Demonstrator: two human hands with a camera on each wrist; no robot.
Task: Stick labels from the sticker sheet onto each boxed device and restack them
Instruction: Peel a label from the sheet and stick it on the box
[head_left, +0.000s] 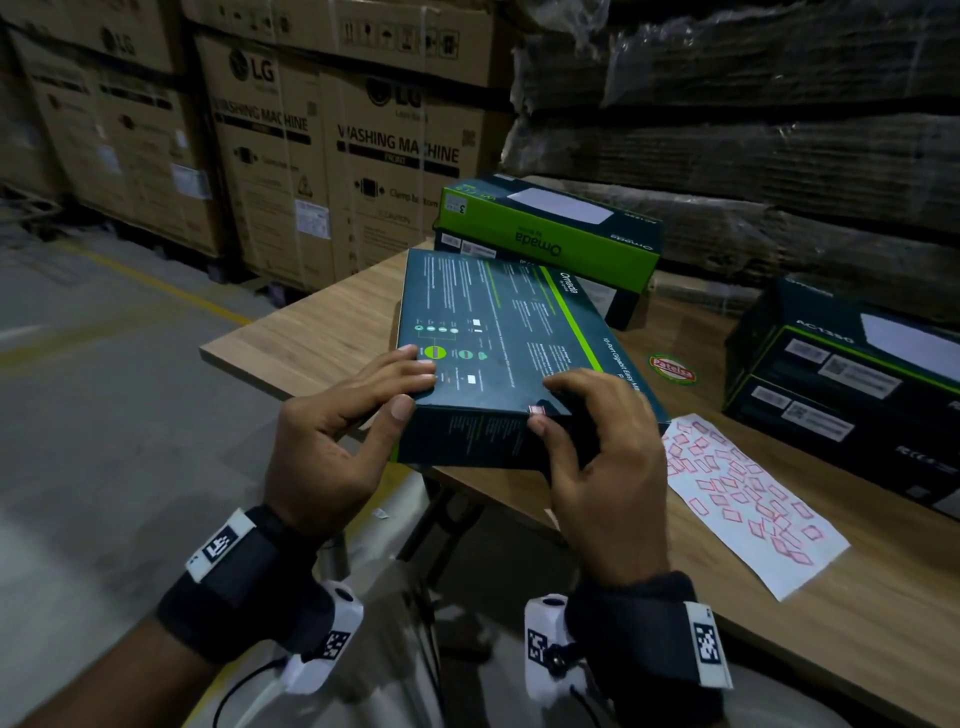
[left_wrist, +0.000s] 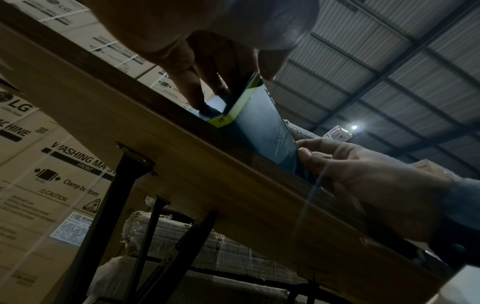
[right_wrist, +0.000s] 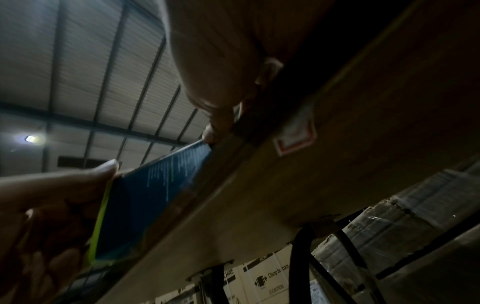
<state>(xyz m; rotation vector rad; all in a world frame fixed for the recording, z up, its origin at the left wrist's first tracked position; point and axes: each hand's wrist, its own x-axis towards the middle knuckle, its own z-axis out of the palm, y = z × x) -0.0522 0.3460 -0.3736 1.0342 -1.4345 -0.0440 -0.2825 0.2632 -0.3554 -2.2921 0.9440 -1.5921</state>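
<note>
In the head view I hold a flat dark teal Omada box (head_left: 498, 338) over the table's front edge. My left hand (head_left: 415, 392) grips its near left corner, fingers on top and thumb on the front side. My right hand (head_left: 543, 406) grips the near right corner the same way, with a small red-bordered label (head_left: 535, 410) on the box edge between forefinger and thumb. The white sticker sheet (head_left: 748, 499) lies on the table to the right. The left wrist view shows the box (left_wrist: 262, 127) from below, my left fingers (left_wrist: 192, 88) on it.
A green-topped Omada box stack (head_left: 550, 228) stands behind the held box. Dark boxes (head_left: 852, 384) are stacked at the right. A round sticker (head_left: 671, 369) is on the wooden table (head_left: 322, 332). Washing machine cartons (head_left: 291, 156) and wrapped pallets stand behind.
</note>
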